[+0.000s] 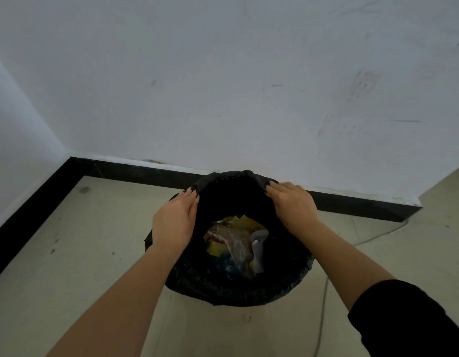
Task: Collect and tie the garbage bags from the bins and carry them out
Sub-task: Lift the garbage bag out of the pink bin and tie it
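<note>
A black sleeve is seen nearest, on the right arm. Beyond it, the far rim of the garbage bag is gripped by the left hand and the right hand, fingers curled over its edge. Rubbish is seen inside the bag. Collection is judged barely begun: nothing is gathered, tied or carried out.

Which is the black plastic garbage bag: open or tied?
Open: left hand and right hand hold the black plastic bag wide; rubbish shows inside.
</note>
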`<action>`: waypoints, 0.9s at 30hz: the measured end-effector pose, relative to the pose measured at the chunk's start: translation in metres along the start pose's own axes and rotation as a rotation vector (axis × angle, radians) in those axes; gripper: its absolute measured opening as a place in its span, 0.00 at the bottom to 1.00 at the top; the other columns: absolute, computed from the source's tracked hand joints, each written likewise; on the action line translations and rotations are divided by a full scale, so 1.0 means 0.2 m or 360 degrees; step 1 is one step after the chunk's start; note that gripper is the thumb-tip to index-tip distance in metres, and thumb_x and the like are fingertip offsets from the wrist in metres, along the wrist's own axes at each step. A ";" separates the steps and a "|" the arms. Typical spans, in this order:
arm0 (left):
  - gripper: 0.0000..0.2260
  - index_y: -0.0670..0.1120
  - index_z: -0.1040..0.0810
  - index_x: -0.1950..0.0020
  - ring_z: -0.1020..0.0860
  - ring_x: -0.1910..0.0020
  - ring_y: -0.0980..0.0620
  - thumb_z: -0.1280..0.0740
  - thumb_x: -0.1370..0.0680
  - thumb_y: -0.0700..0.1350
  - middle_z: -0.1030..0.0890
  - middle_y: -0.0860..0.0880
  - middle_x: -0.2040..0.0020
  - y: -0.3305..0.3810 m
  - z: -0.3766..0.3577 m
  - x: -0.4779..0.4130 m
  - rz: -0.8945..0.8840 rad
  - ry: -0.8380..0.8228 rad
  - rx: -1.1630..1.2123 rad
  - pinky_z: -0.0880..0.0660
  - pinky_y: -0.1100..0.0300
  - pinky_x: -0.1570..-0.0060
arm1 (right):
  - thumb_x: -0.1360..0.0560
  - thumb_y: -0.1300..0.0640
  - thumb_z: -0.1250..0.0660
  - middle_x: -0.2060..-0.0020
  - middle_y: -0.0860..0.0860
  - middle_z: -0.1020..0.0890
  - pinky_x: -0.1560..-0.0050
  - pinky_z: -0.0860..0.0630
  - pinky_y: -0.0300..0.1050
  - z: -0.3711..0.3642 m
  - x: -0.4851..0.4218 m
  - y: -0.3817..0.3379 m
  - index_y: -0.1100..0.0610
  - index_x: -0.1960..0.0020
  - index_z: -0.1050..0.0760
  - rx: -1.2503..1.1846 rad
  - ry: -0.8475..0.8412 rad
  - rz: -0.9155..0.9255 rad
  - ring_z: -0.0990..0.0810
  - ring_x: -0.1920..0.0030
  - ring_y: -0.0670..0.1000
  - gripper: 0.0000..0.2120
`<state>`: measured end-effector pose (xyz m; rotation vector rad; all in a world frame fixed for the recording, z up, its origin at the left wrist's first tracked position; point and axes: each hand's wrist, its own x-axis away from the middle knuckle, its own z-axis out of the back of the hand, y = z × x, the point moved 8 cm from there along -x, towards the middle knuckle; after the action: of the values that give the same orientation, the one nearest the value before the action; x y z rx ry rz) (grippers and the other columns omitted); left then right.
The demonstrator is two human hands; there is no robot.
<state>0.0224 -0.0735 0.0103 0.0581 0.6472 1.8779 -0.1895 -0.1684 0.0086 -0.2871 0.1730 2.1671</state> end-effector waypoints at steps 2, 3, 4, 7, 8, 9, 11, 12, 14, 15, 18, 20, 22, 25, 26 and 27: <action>0.10 0.46 0.16 0.44 0.19 0.43 0.46 0.35 0.20 0.46 0.17 0.46 0.43 0.01 0.02 0.01 -0.0074 0.0047 0.0036 0.23 0.54 0.50 | 0.35 0.63 0.22 0.66 0.53 0.16 0.66 0.25 0.45 0.04 -0.01 -0.05 0.59 0.62 0.18 -0.0033 0.0095 0.0080 0.20 0.63 0.56 0.05; 0.09 0.46 0.15 0.47 0.18 0.46 0.46 0.34 0.21 0.45 0.15 0.46 0.48 0.02 0.03 0.01 -0.0132 0.0082 0.0040 0.23 0.56 0.54 | 0.30 0.62 0.25 0.67 0.53 0.18 0.65 0.26 0.45 0.06 -0.02 -0.07 0.59 0.63 0.19 -0.0152 0.0090 0.0028 0.21 0.62 0.55 0.04; 0.07 0.46 0.15 0.50 0.19 0.51 0.46 0.33 0.22 0.45 0.15 0.47 0.54 0.04 0.04 0.02 -0.0192 0.0121 0.0036 0.24 0.57 0.58 | 0.25 0.59 0.31 0.64 0.53 0.19 0.61 0.27 0.46 0.07 -0.03 -0.06 0.60 0.60 0.19 -0.0316 0.0061 -0.0086 0.23 0.60 0.54 0.07; 0.08 0.47 0.15 0.48 0.23 0.56 0.47 0.32 0.22 0.46 0.16 0.48 0.59 0.07 0.06 0.02 -0.0211 0.0121 0.0032 0.27 0.56 0.61 | 0.20 0.54 0.37 0.60 0.51 0.22 0.55 0.30 0.43 0.05 -0.06 -0.01 0.60 0.54 0.22 -0.0750 -0.0068 -0.0509 0.26 0.58 0.50 0.11; 0.09 0.47 0.16 0.46 0.23 0.55 0.47 0.33 0.22 0.47 0.17 0.48 0.58 0.07 0.05 0.02 -0.0176 0.0077 0.0037 0.27 0.55 0.59 | 0.21 0.55 0.36 0.61 0.51 0.22 0.55 0.30 0.42 0.05 -0.07 0.00 0.60 0.55 0.21 -0.0894 -0.0111 -0.0605 0.25 0.59 0.49 0.10; 0.10 0.48 0.17 0.44 0.23 0.53 0.47 0.34 0.21 0.48 0.17 0.48 0.55 0.07 0.03 0.02 -0.0141 0.0021 0.0059 0.26 0.54 0.56 | 0.22 0.56 0.33 0.61 0.51 0.21 0.55 0.29 0.41 0.03 -0.08 0.01 0.61 0.55 0.20 -0.1026 -0.0151 -0.0679 0.24 0.59 0.49 0.08; 0.14 0.50 0.22 0.36 0.22 0.47 0.48 0.35 0.21 0.48 0.17 0.48 0.49 0.06 -0.01 0.04 -0.0096 -0.0138 0.0140 0.25 0.53 0.49 | 0.25 0.60 0.30 0.59 0.54 0.18 0.54 0.28 0.40 0.01 -0.08 0.00 0.62 0.52 0.19 -0.1215 -0.0302 -0.0738 0.22 0.58 0.50 0.05; 0.16 0.50 0.25 0.33 0.22 0.45 0.48 0.34 0.21 0.47 0.18 0.48 0.46 0.05 -0.03 0.05 -0.0093 -0.0236 0.0180 0.25 0.53 0.46 | 0.26 0.62 0.29 0.57 0.55 0.17 0.53 0.28 0.39 0.00 -0.07 0.00 0.62 0.49 0.19 -0.1212 -0.0383 -0.0713 0.22 0.57 0.50 0.07; 0.20 0.50 0.29 0.29 0.24 0.39 0.48 0.35 0.21 0.49 0.21 0.49 0.40 0.06 -0.06 0.10 -0.0174 -0.0401 0.0165 0.26 0.54 0.41 | 0.26 0.59 0.29 0.54 0.55 0.17 0.54 0.29 0.38 0.00 -0.05 0.01 0.61 0.46 0.20 -0.1092 -0.0446 -0.0627 0.22 0.56 0.49 0.09; 0.20 0.50 0.29 0.29 0.26 0.37 0.48 0.36 0.21 0.50 0.22 0.49 0.38 0.08 -0.05 0.14 -0.0281 -0.0411 0.0091 0.28 0.54 0.38 | 0.25 0.55 0.29 0.54 0.54 0.17 0.55 0.28 0.40 0.02 -0.02 0.01 0.59 0.47 0.20 -0.1017 -0.0433 -0.0591 0.22 0.56 0.50 0.10; 0.18 0.51 0.20 0.41 0.29 0.38 0.50 0.41 0.23 0.59 0.22 0.52 0.42 0.20 0.02 0.28 -0.0680 -0.0303 -0.0155 0.33 0.52 0.36 | 0.27 0.41 0.31 0.57 0.51 0.23 0.58 0.27 0.47 0.11 0.06 0.06 0.57 0.53 0.25 -0.0680 -0.0344 -0.0522 0.23 0.57 0.53 0.18; 0.21 0.53 0.20 0.49 0.31 0.44 0.55 0.45 0.24 0.66 0.24 0.55 0.49 0.29 0.00 0.40 -0.0837 -0.0525 -0.0120 0.33 0.57 0.40 | 0.29 0.35 0.34 0.57 0.50 0.27 0.59 0.30 0.47 0.17 0.15 0.10 0.57 0.52 0.30 -0.0413 -0.0321 -0.0538 0.26 0.57 0.53 0.25; 0.23 0.54 0.23 0.52 0.34 0.49 0.59 0.45 0.27 0.70 0.27 0.58 0.51 0.34 -0.07 0.51 -0.0907 -0.0817 -0.0148 0.35 0.61 0.46 | 0.31 0.29 0.37 0.55 0.50 0.27 0.58 0.28 0.48 0.19 0.24 0.15 0.57 0.47 0.32 -0.0266 -0.0426 -0.0607 0.25 0.55 0.54 0.32; 0.27 0.55 0.23 0.49 0.30 0.50 0.59 0.43 0.30 0.74 0.27 0.58 0.51 0.36 -0.15 0.59 -0.0931 -0.1085 -0.0153 0.32 0.62 0.51 | 0.33 0.25 0.38 0.57 0.50 0.24 0.58 0.26 0.48 0.14 0.37 0.19 0.57 0.48 0.31 -0.0174 -0.0769 -0.0679 0.23 0.56 0.54 0.35; 0.28 0.55 0.22 0.48 0.29 0.50 0.58 0.43 0.31 0.75 0.26 0.58 0.51 0.36 -0.17 0.60 -0.0932 -0.1143 -0.0133 0.28 0.60 0.51 | 0.32 0.26 0.38 0.58 0.51 0.23 0.59 0.25 0.47 0.11 0.40 0.20 0.57 0.52 0.29 -0.0194 -0.0878 -0.0677 0.22 0.58 0.53 0.33; 0.28 0.56 0.21 0.48 0.27 0.50 0.58 0.44 0.31 0.75 0.25 0.58 0.51 0.35 -0.19 0.61 -0.0946 -0.1178 -0.0119 0.26 0.58 0.51 | 0.31 0.29 0.37 0.60 0.52 0.22 0.62 0.26 0.46 0.08 0.43 0.19 0.57 0.56 0.28 -0.0235 -0.0940 -0.0665 0.22 0.60 0.52 0.29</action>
<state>-0.0999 0.0008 -0.0221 0.4410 0.0571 1.1732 -0.2712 -0.1184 0.0015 0.2251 -0.3536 1.7619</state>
